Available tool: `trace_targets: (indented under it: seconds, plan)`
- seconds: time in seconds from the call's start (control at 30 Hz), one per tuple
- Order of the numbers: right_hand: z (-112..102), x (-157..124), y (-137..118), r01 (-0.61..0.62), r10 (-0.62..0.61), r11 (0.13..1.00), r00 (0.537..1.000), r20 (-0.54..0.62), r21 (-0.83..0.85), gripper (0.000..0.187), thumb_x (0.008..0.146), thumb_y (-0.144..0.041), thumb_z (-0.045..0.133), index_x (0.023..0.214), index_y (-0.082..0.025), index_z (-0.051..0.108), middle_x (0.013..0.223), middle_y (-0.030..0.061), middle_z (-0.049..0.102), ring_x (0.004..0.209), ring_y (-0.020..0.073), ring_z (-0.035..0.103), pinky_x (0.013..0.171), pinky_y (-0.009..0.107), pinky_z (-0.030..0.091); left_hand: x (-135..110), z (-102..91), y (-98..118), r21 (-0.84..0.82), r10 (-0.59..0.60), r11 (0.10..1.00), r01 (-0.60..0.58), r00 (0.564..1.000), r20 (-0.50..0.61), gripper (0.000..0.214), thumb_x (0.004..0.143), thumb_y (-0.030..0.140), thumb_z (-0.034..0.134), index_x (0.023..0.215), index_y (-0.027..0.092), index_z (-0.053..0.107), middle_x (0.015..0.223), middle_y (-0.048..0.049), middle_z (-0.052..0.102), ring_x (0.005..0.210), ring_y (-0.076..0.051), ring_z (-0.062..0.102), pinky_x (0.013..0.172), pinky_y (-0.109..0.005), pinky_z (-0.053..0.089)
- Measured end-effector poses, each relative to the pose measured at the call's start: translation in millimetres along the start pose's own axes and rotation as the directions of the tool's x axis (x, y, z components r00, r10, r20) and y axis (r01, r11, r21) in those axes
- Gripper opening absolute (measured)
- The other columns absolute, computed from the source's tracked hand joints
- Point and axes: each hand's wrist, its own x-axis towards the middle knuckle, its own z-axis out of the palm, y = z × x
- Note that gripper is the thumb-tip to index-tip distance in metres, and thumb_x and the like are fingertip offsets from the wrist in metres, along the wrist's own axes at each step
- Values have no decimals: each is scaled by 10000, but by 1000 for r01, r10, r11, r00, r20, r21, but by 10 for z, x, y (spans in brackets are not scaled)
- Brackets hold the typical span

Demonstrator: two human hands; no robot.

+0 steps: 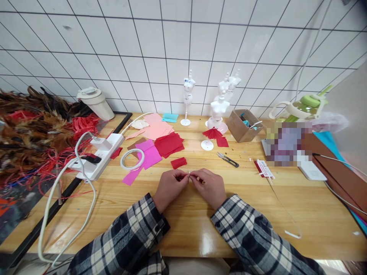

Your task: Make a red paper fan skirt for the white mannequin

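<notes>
Red folded paper (178,163) lay on the wooden desk (252,210) near the centre of the frame, just beyond the person's 2 hands. The left hand (172,187) and the right hand (210,186) met just below the centre, their fingertips almost touching. On each hand the thumb and index fingers were pinched together, with no visible opening, at a pale sliver (189,173) in the middle; it was too small to identify. Plaid sleeves (126,231) reached in from the bottom edge.

Left of centre, magenta paper (153,154) lay partly under a roll of white tape (130,168), beside a stack of red sheets (169,145). Pink paper (159,126) and a blue piece (170,117) lay farther back. A white power strip (96,162) slanted across the left, near brown feathers (34,122) at the left edge, and a cream lidded cup (97,105) stood in the upper left.

Right of centre, black-handled snips (229,160) lay near a red fringed piece (212,133). Behind these stood white dress-form stands (219,107) and an open cardboard box (243,130). A green-lidded bottle (310,101) stood in the upper right.
</notes>
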Motion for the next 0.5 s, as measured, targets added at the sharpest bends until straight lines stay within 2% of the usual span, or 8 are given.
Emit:
trace_targets:
  seconds: [0.17, 0.3, 0.4, 0.5]
  plan:
    - [-16, 16, -52, -87, 87, 996, 996, 22, 19, 142, 876, -304, 547, 871, -245, 676, 831, 2, 700, 683, 130, 629, 617, 242, 430, -6, 16, 13, -2, -11, 1000, 12, 1000, 23, 173, 776, 263, 600, 734, 175, 743, 694, -31, 732, 613, -159, 635, 589, -245, 438]
    - [6, 46, -74, -203, 197, 965, 979, 52, 166, 94, 817, -272, 574, 795, -218, 647, 774, -4, 669, 581, 113, 584, 584, 242, 431, -3, 19, 10, -87, -34, 995, 39, 998, 57, 158, 766, 243, 601, 749, 177, 744, 706, -30, 731, 629, -159, 631, 593, -242, 445]
    - [38, 71, -58, -294, 278, 896, 956, 95, 333, 91, 788, -273, 573, 762, -204, 628, 709, -8, 640, 537, 110, 543, 529, 233, 414, 12, 15, 5, -152, -38, 987, 49, 996, 76, 151, 760, 230, 604, 761, 175, 745, 716, -34, 730, 644, -161, 629, 610, -247, 453]
    - [59, 90, -29, -392, 364, 781, 918, 156, 486, 112, 774, -300, 569, 741, -197, 599, 628, -25, 581, 469, 98, 468, 452, 225, 356, 32, 8, 2, -248, -53, 966, 76, 994, 98, 140, 755, 242, 618, 757, 166, 735, 723, -44, 721, 664, -167, 626, 632, -257, 460]
